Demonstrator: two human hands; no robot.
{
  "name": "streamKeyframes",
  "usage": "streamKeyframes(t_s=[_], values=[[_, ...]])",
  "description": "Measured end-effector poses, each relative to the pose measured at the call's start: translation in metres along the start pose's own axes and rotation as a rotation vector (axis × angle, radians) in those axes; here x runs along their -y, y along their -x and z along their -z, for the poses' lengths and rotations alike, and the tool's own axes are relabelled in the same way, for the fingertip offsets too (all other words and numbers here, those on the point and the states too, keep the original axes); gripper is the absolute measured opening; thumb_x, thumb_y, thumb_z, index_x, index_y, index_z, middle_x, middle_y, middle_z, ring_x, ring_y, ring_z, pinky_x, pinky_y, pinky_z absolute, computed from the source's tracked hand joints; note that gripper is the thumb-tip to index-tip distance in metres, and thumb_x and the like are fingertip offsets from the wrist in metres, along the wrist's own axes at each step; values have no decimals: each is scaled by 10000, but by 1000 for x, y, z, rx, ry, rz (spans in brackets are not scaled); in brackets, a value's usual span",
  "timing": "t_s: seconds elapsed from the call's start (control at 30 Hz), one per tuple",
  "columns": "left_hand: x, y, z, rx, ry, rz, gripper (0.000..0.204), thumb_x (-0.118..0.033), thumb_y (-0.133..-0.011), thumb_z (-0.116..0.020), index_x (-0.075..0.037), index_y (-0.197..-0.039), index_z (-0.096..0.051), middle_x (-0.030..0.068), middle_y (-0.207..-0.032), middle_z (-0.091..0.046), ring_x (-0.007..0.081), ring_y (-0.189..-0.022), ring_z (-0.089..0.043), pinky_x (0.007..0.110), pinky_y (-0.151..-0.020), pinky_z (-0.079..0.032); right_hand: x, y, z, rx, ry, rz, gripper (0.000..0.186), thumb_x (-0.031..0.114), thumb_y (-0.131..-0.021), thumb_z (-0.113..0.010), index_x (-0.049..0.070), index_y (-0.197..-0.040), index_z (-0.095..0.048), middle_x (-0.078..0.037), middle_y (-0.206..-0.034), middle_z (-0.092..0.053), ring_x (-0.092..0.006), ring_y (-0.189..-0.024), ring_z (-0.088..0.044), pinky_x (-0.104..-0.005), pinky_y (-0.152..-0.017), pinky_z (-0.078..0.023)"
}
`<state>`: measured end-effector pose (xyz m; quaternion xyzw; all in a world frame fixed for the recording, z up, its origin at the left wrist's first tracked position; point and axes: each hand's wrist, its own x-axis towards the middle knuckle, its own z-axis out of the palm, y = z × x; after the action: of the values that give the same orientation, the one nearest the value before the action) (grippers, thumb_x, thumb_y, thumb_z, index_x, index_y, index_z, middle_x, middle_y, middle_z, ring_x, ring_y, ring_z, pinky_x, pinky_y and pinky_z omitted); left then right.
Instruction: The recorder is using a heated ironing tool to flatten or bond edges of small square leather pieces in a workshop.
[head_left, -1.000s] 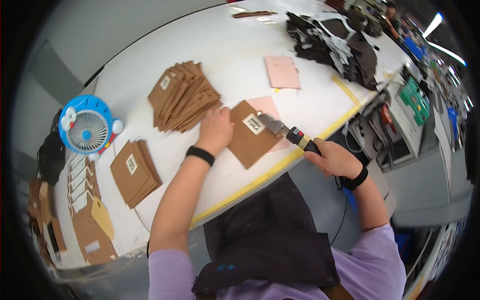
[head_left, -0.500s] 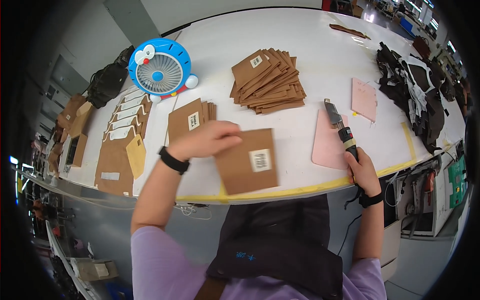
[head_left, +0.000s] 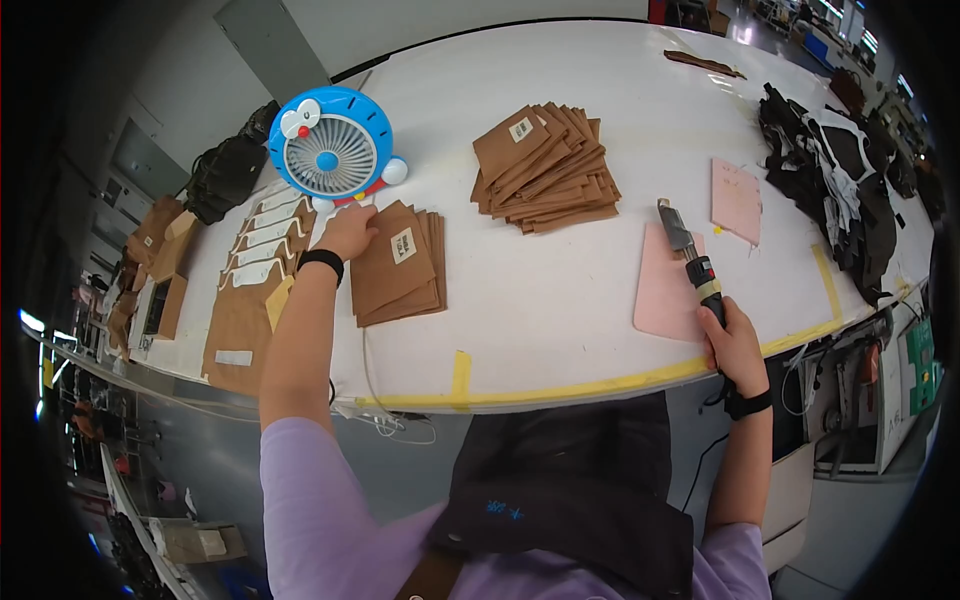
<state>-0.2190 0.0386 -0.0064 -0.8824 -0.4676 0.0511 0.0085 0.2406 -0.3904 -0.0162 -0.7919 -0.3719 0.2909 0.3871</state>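
My left hand (head_left: 348,232) has its fingers curled at the top left corner of the smaller stack of brown pieces (head_left: 385,285), just below a blue fan (head_left: 326,160); the top piece bears a white label. My right hand (head_left: 733,343) grips a black corded hand tool (head_left: 703,273) with a flat metal head, held over a pink pad (head_left: 658,295). A larger, fanned pile of brown pieces (head_left: 545,170) lies at the middle back, and another pink pad (head_left: 735,195) sits at the right.
Dark material scraps (head_left: 835,200) are heaped on the right of the white table (head_left: 540,340). Brown pieces with white straps (head_left: 240,320), a dark bag (head_left: 215,175) and cardboard boxes (head_left: 170,255) are at the left. A thin brown strip (head_left: 700,62) lies at the back.
My left hand lifted a labelled brown piece off the pink pad and carried it left onto the smaller stack. My right hand keeps the tool, now over the bare pad. The view has shifted.
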Motion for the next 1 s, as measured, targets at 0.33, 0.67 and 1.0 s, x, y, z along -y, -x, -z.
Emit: streamKeyframes(t_s=[0.33,0.67,1.0], values=[[-101,85,35,-25,412,-316,290,-88,-763,-780,-51,-966,-577,143,-963,-623,330,-947,-624,418,-818,-516,-5,-5,3,7,-73,-13,343,323,-1024,-617,-2,-940,-544,-22,-532,-489,-118,-397,-470,-293,-415,-377],[-104,103,-1,-218,39,-296,217,2,-772,-676,-45,-965,-586,144,-918,-634,366,-895,-630,459,-746,-527,-10,-3,1,13,-51,5,353,312,-1020,-620,-36,-1002,-558,-26,-535,-502,-119,-396,-477,-292,-420,-382],[-93,114,8,-329,241,-360,224,37,-813,-629,-26,-1012,-549,172,-944,-611,393,-923,-609,481,-775,-523,-10,-2,3,-3,-53,18,383,317,-1014,-627,-57,-1069,-560,-30,-539,-507,-121,-412,-503,-290,-425,-402]])
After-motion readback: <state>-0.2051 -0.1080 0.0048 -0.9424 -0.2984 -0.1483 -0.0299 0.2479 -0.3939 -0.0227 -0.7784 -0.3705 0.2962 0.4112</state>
